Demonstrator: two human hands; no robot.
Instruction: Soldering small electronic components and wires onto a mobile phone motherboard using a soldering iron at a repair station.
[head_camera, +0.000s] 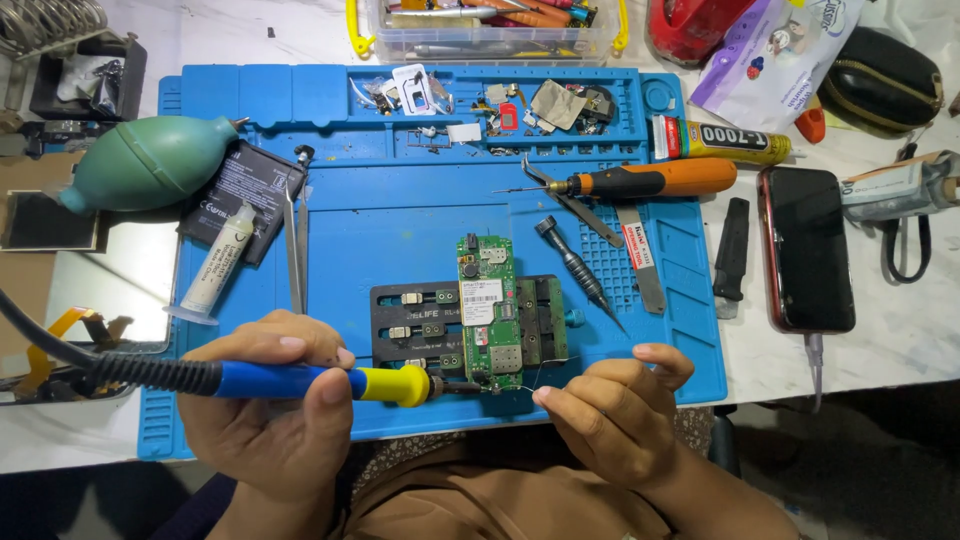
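The soldering iron's tip is lost against the circuit board's six-o'clock edge, the wire pinched there is too thin to follow, and the parts box at twelve o'clock is cut off by the frame.

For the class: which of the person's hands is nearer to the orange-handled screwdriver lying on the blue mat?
Right. The right hand sits below the orange-handled screwdriver, near the mat's lower right; the left hand, holding the soldering iron, is farther, lower left.

Circuit board on holder — mat beneath
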